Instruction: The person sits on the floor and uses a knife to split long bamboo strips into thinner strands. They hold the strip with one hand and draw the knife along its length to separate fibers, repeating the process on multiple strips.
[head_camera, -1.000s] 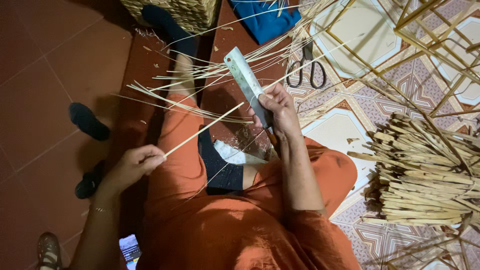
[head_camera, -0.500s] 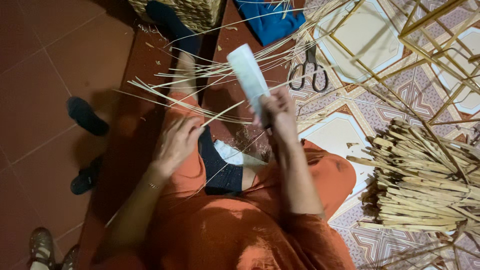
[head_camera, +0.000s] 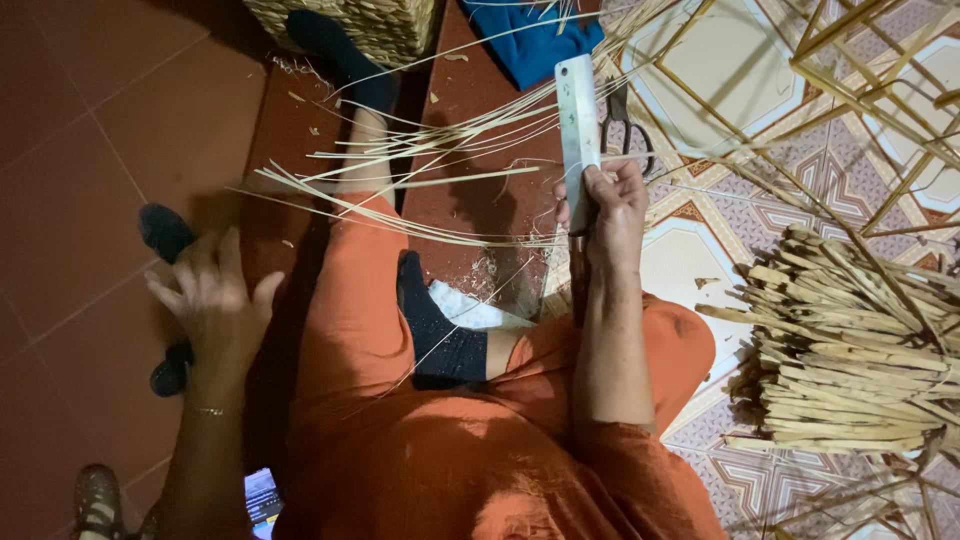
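Left hand open, fingers spread, holding nothing, hovering over the red floor beside the orange-clad thigh. Right hand closed around the handle of a broad knife, blade pointing away (upright in view). Thin bamboo strips fan across the leg just beyond. Scissors lie behind the blade; a bundle of split sticks to the right.

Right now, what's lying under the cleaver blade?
Under the cleaver blade lie black scissors on patterned floor tiles. The right hand hides the cleaver's handle; the blade covers part of the scissors.
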